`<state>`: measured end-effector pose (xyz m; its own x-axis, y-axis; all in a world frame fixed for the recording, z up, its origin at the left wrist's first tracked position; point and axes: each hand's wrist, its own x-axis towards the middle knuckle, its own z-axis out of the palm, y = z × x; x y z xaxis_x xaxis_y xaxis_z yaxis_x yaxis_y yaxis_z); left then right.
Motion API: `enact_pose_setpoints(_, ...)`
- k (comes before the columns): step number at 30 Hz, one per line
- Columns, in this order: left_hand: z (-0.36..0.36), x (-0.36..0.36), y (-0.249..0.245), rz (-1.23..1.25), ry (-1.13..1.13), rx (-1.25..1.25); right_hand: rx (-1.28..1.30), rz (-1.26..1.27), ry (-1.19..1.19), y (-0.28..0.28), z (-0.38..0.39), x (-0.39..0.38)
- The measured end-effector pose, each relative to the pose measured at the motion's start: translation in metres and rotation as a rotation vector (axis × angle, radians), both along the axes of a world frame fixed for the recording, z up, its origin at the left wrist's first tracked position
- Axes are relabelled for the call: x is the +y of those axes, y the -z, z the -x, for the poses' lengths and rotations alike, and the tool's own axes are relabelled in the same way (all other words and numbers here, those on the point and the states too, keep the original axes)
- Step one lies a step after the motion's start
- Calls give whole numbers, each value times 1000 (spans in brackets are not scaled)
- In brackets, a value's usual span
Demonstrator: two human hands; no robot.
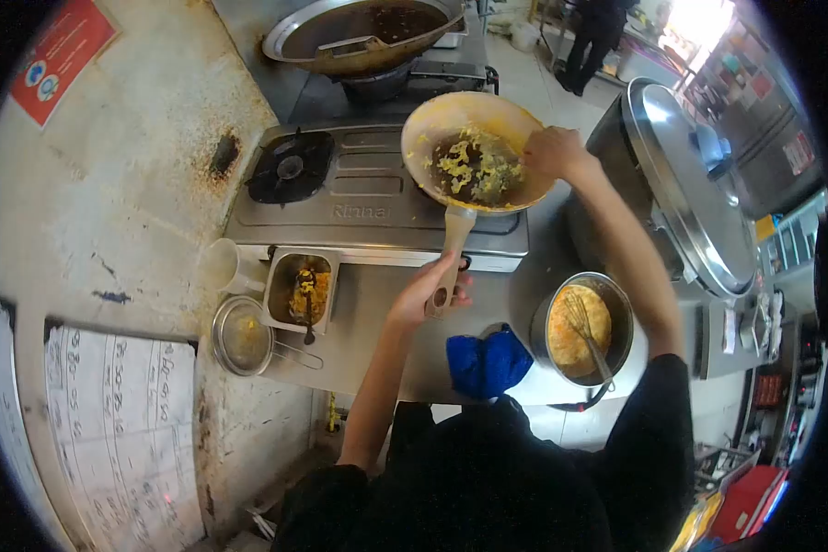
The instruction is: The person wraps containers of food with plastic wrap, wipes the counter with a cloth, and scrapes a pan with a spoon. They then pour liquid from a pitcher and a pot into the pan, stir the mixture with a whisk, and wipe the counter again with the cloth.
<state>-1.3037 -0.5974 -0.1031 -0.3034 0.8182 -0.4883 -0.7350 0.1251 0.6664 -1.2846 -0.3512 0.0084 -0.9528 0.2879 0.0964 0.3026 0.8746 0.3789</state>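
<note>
Gripping round pan point(469, 106), clumpy yellow food point(469, 167)

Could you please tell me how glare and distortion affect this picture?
Head view: strong wide-lens distortion, with black corners and curved edges; head view: a washed-out bright patch at top right; head view: glare on the large pot's lid; head view: the pan is well lit, without washed-out glare over its food.
</note>
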Motion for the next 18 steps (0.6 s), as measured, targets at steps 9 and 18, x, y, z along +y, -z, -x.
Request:
enact_pose_setpoints(9, 23, -4, 10, -89, 121, -197, -284, 30, -54, 14, 28, -46)
enact_pose_setpoints(18, 32, -8, 3, -92, 181, -209, -197, 248, -72, 12, -6, -64)
